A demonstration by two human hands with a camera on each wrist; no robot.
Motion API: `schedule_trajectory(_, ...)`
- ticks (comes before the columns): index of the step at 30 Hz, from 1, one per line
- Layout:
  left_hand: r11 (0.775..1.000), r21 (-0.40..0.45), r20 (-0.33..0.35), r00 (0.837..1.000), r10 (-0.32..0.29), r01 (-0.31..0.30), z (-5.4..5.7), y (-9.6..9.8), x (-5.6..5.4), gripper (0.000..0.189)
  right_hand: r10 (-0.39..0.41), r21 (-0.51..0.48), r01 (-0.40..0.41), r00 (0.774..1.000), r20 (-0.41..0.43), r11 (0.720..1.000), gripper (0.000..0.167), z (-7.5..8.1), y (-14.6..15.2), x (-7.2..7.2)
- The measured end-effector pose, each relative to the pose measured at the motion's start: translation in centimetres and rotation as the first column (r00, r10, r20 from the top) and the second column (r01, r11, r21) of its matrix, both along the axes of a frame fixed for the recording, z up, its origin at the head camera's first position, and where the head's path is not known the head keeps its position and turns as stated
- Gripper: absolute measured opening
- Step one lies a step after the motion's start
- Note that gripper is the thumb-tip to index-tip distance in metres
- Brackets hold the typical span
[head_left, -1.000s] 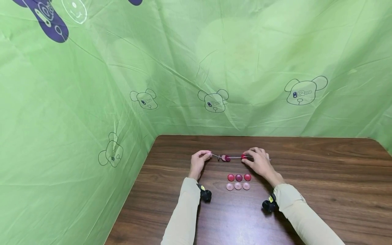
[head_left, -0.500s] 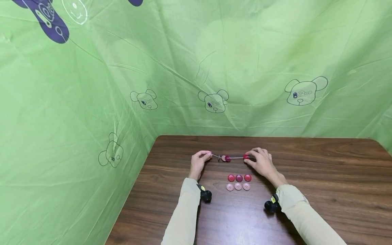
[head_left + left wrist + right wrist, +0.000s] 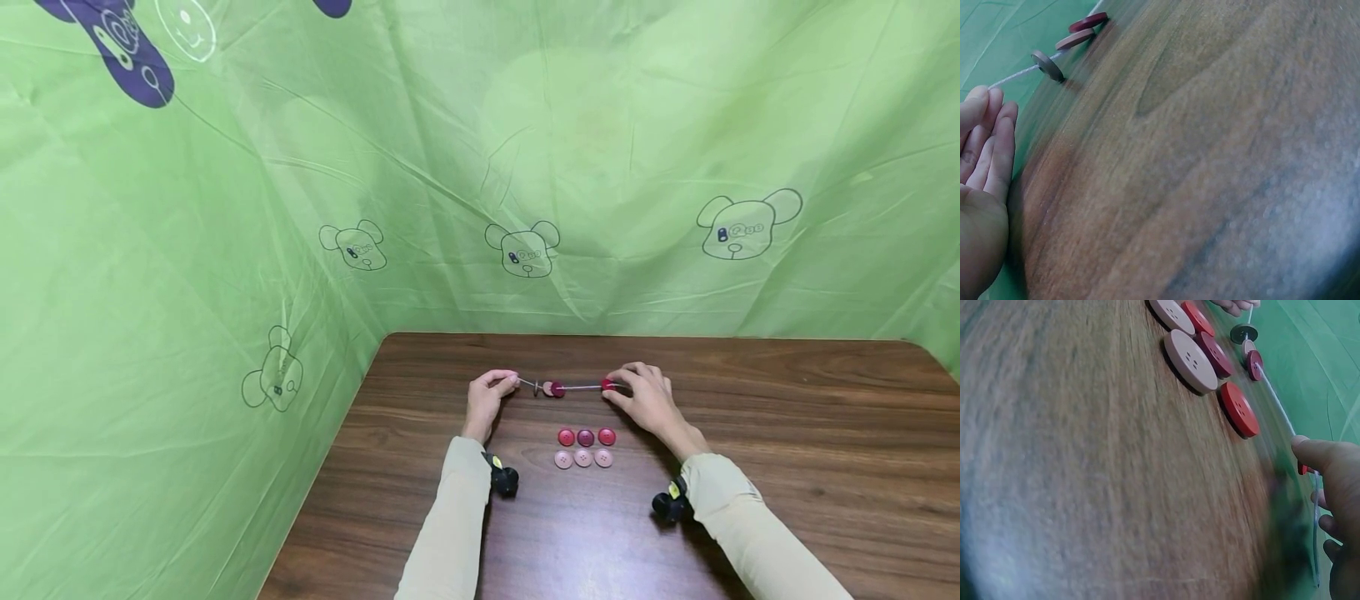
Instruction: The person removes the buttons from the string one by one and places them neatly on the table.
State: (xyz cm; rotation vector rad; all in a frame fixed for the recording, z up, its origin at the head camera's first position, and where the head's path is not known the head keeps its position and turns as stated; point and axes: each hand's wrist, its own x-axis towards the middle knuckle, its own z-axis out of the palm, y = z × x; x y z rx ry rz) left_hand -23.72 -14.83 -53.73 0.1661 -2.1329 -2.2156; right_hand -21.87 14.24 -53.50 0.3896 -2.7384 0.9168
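My left hand (image 3: 483, 404) pinches one end of a pale cord (image 3: 581, 387) between thumb and fingertips. Strung along it are a dark grey-brown button (image 3: 1047, 65) standing on edge, a pink button (image 3: 1075, 39) and a dark red button (image 3: 1254, 365), grouped nearer the left hand. Farther right, my right hand (image 3: 651, 404) pinches a red button (image 3: 607, 384) on the cord, thumb in front and fingers behind. Most of that button is covered by the thumb in the right wrist view, where the cord's tail runs on past the fingers. Between the hands the cord is nearly straight.
On the brown wooden table (image 3: 420, 500), closer to the body, lie two rows of loose buttons. The far row has a red button (image 3: 566, 437), a dark red one and another red; the near row has pink buttons (image 3: 583, 457). A green cloth (image 3: 630, 283) hangs behind the table.
My right hand has slid a little to the right along the cord with the red button, away from the other strung buttons. My left hand has stayed in place.
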Motion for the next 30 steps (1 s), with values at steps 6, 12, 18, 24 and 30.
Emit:
schedule_trajectory(6, 1.0, 0.005, -0.006, 1.0, 0.0, 0.0, 0.0, 0.0, 0.1, 0.017, -0.007, 0.005, 0.007, 1.0, -0.008, 1.0, 0.031, 0.0, 0.3, 0.1)
schedule_trajectory(12, 1.0, -0.012, -0.016, 1.0, 0.001, -0.001, -0.1, 0.0, 0.0, 0.018, -0.012, 0.007, 0.012, 1.0, -0.024, 1.0, 0.03, -0.2, 0.6, 0.1)
schedule_trajectory(18, 1.0, 0.001, -0.016, 1.0, -0.013, 0.013, -0.1, 0.0, 0.0, 0.021, -0.009, -0.005, 0.009, 1.0, -0.014, 1.0, 0.029, -0.2, 0.9, 0.1)
schedule_trajectory(24, 0.999, 0.01, -0.009, 0.999, -0.036, 0.036, 0.5, -0.1, 0.3, 0.023, -0.013, -0.002, 0.013, 1.0, -0.005, 1.0, 0.03, -0.2, 1.1, 0.1)
schedule_trajectory(30, 1.0, -0.029, -0.004, 1.0, -0.001, 0.001, 0.0, 0.0, 0.0, 0.021, -0.026, 0.002, 0.026, 1.0, -0.012, 1.0, 0.031, -0.1, 1.3, 0.3)
